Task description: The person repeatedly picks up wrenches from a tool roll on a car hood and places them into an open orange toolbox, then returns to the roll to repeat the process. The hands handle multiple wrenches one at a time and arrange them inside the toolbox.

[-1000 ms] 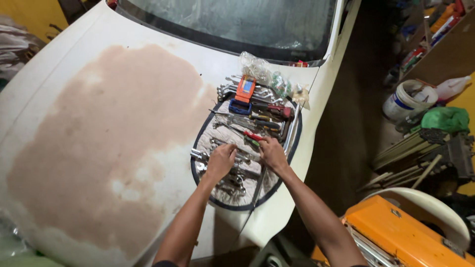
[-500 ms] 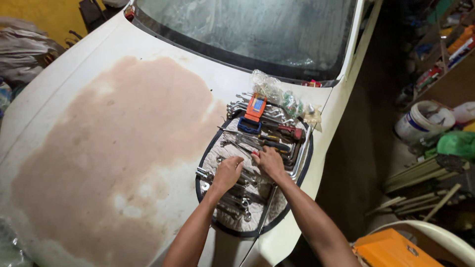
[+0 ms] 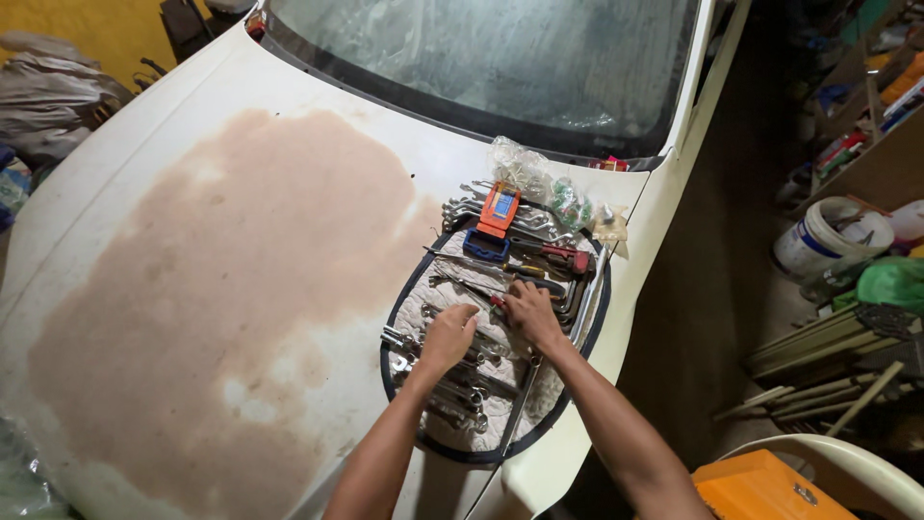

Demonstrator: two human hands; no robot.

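Orange card package (image 3: 500, 209) with blue label atop wrenches; clear plastic bags (image 3: 539, 178) beside it, contents unclear.

A bunch of chrome wrenches (image 3: 452, 371) is spread flat on an oval mat (image 3: 577, 351) near the hood's right edge, mostly at the mat's near-left side. A red-handled tool (image 3: 497, 302) is laid mid-mat, partly covered, so its type can't be made out.

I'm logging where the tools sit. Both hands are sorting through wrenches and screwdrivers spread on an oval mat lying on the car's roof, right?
Not quite: the head view shows the oval mat lying on the car's white hood, below the windshield, not on the roof. The rest holds: the left hand and right hand are both down among the wrenches and screwdrivers spread on it.
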